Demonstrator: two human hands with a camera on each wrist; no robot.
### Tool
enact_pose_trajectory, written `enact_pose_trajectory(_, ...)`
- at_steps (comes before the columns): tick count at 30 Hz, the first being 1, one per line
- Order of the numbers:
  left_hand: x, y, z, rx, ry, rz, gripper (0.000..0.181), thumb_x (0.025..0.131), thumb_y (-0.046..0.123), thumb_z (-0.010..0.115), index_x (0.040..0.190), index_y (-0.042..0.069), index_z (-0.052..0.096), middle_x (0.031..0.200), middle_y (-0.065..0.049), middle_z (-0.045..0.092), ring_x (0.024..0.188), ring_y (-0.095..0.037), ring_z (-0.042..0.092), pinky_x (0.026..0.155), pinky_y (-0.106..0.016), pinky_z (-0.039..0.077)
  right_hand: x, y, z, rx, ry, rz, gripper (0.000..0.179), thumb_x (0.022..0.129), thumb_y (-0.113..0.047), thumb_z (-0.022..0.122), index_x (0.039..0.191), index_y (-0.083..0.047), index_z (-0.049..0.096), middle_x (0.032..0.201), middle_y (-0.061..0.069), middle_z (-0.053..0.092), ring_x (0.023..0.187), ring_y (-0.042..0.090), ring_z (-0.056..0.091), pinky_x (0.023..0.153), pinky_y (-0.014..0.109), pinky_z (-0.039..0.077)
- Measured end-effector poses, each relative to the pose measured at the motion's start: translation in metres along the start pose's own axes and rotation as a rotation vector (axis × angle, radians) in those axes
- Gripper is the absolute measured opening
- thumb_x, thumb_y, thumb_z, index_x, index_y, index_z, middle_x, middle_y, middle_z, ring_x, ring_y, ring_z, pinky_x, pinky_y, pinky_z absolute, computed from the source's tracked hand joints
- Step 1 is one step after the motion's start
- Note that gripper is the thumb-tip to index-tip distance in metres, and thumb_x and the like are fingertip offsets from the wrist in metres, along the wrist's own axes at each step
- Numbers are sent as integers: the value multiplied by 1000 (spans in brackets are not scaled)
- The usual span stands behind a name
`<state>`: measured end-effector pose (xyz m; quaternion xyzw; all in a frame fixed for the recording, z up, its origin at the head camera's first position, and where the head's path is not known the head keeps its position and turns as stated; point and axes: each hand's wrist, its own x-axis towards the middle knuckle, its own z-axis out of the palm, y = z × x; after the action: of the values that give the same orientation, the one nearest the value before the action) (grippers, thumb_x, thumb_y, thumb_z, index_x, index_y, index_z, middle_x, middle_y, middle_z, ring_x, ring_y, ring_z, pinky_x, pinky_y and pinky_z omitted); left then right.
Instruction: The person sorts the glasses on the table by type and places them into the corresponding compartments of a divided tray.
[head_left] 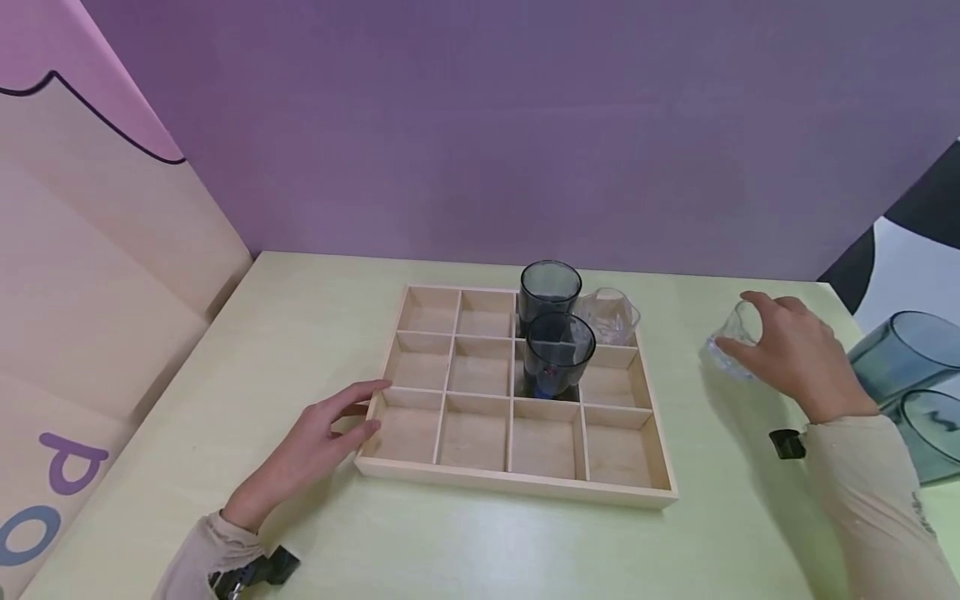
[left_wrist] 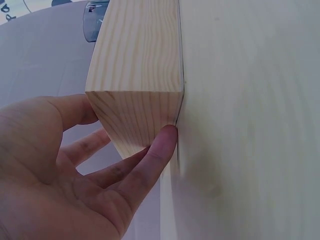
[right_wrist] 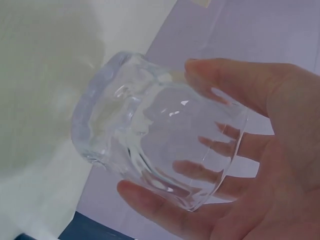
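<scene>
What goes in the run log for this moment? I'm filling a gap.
left hand: steadies wooden tray corner | right hand: holds clear glass beside tray | tray: two dark tumblers, one clear glass

Tray: pale square wooden divider tray [head_left: 517, 487] — unfinished pine, visible grain, matt.
Held glass: clear faceted glass tumbler [right_wrist: 155, 150] — glossy, smooth, ribbed wall with bright glints.
Dark cups: two smoky grey translucent tumblers [head_left: 558, 354] — glossy, smooth.
Table: pale yellow-green table top [head_left: 315, 317] — smooth, low sheen.
Sleeves: beige cloth sleeves [head_left: 873, 492] — soft, matt.
</scene>
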<state>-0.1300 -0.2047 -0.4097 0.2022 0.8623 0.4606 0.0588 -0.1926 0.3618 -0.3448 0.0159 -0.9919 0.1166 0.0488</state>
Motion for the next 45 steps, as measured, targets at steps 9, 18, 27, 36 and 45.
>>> enact_pose_trajectory(9, 0, 0, -1, 0, -4, 4, 48, 100, 19, 62, 146, 17, 49, 149, -7, 49, 122, -33, 59, 91, -47, 52, -3, -18, -9, -2, -2, -16, 76, 89, -35, 73, 145, 5, 39, 136, 41, 40, 122, 59, 36, 92, 76, 34)
enact_pose_trajectory(18, 1, 3, 0, 4, 8, 6, 48, 100, 18, 63, 146, 15, 50, 148, -9, 50, 120, -35, 60, 90, -48, 52, -5, -28, -17, 1, 30, -47, 76, 90, -35, 72, 146, 3, 39, 138, 39, 40, 122, 58, 36, 91, 76, 34)
enact_pose_trajectory(27, 0, 1, 0, -7, 5, -22, 47, 100, 20, 63, 146, 20, 50, 148, -9, 49, 123, -33, 58, 91, -48, 52, -13, -47, -24, 13, 63, -71, 80, 89, -34, 75, 152, -5, 35, 139, 35, 40, 118, 56, 41, 90, 75, 36)
enact_pose_trajectory(36, 1, -1, 0, -9, 4, -17, 47, 100, 20, 63, 146, 19, 51, 148, -10, 49, 122, -33, 59, 90, -47, 52, -17, -60, -28, 13, 100, -97, 80, 87, -29, 77, 152, -9, 35, 142, 32, 40, 118, 56, 43, 89, 75, 37)
enact_pose_trajectory(45, 1, -2, 0, -11, 6, -2, 48, 100, 19, 63, 146, 18, 50, 148, -7, 49, 122, -32, 59, 90, -44, 52, -21, -68, -34, -8, 120, -114, 78, 86, -29, 77, 150, -9, 38, 140, 34, 41, 116, 57, 44, 87, 75, 39)
